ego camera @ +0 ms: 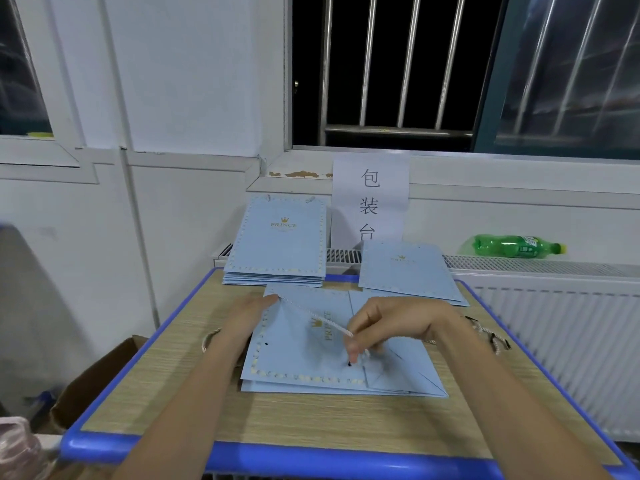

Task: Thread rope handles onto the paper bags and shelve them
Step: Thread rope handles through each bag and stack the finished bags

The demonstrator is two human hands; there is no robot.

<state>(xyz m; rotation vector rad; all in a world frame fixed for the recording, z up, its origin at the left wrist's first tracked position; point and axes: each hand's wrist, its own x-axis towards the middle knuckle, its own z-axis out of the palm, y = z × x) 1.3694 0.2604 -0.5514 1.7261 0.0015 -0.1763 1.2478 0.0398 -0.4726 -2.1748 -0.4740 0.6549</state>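
a flat blue paper bag [304, 344] is lying mid-counter [194, 403], its long axis running away from the person. the left hand [244, 315] and right hand [388, 323] are each pinching an end of a white rope [315, 317], which is stretching diagonally across the bag, their grip narrow.

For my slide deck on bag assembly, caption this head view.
Both hands stretch a rope handle over a flat blue paper bag, beside stacked bags.

The person's two forearms are bare from the lower edge of the view up to the wrists, with no sleeve covering either one. The left hand [247, 311] and the right hand [391, 323] are bare too. Both arms are slim, and the fingers are long.
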